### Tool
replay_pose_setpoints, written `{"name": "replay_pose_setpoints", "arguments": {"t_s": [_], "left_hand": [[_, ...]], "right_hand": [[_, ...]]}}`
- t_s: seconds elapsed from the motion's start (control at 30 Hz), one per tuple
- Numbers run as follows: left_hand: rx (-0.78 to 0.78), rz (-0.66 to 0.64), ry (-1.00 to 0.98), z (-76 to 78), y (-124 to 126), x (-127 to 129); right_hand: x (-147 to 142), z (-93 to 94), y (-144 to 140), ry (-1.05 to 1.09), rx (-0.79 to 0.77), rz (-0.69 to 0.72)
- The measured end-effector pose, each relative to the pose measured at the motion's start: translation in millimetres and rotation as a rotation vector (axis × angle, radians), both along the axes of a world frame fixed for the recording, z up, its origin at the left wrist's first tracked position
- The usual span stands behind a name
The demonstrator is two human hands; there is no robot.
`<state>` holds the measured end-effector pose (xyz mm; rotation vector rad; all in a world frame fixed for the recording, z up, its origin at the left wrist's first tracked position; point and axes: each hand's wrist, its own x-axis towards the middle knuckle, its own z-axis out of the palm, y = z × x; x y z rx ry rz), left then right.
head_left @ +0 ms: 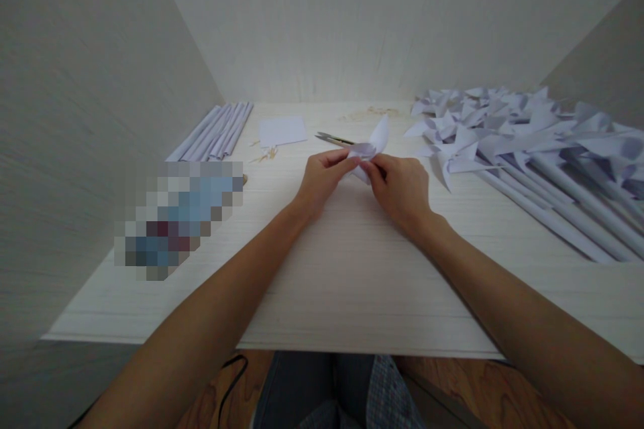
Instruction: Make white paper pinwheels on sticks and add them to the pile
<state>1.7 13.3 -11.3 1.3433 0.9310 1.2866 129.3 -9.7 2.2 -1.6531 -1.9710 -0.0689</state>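
A white paper pinwheel (380, 136) with curved blades is held between my two hands, above the middle of the table. My left hand (325, 177) grips its near left side, thumb and fingers pinched together. From the right, my right hand (400, 186) pinches the paper close to the left thumb. The fingertips partly cover the pinwheel's centre, so I cannot make out what lies there. Just behind the left hand lie scissors (335, 139), blades pointing left and the handles hidden by the hand and paper.
Finished-looking paper pinwheels (460, 144) on rolled paper sticks (558, 204) are heaped at right. Rolled paper tubes (216, 134) lie at back left, beside a stack of white paper (282, 130) and small yellowish sticks (266, 154). A blurred-out item (186, 218) lies at left. Walls enclose the table (352, 295).
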Motion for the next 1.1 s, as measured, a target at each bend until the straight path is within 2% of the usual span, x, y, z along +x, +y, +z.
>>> {"name": "replay_pose_setpoints", "arguments": {"t_s": [0.2, 0.4, 0.53, 0.63, 0.87, 1.1], "left_hand": [[0.001, -0.031, 0.008, 0.8, -3.2, 0.0], [0.046, -0.018, 0.044, 0.7, -3.9, 0.1], [0.070, -0.042, 0.052, 1.8, -5.1, 0.2], [0.063, -0.050, 0.032, 2.5, -5.7, -0.1], [-0.050, 0.046, -0.039, 2.1, -4.1, 0.2], [-0.032, 0.113, -0.010, 1.9, -2.4, -0.8]], "right_hand": [[-1.5, 1.6, 3.2, 0.165, -0.086, 0.030], [-1.4, 3.0, 1.7, 0.090, -0.050, 0.024], [0.6, 1.9, 6.6, 0.271, -0.150, 0.060], [2.7, -0.6, 10.0, 0.342, -0.157, 0.110], [6.7, -7.7, 12.5, 0.409, -0.053, 0.220], [6.3, -10.0, 14.5, 0.630, -0.144, 0.365]]}}
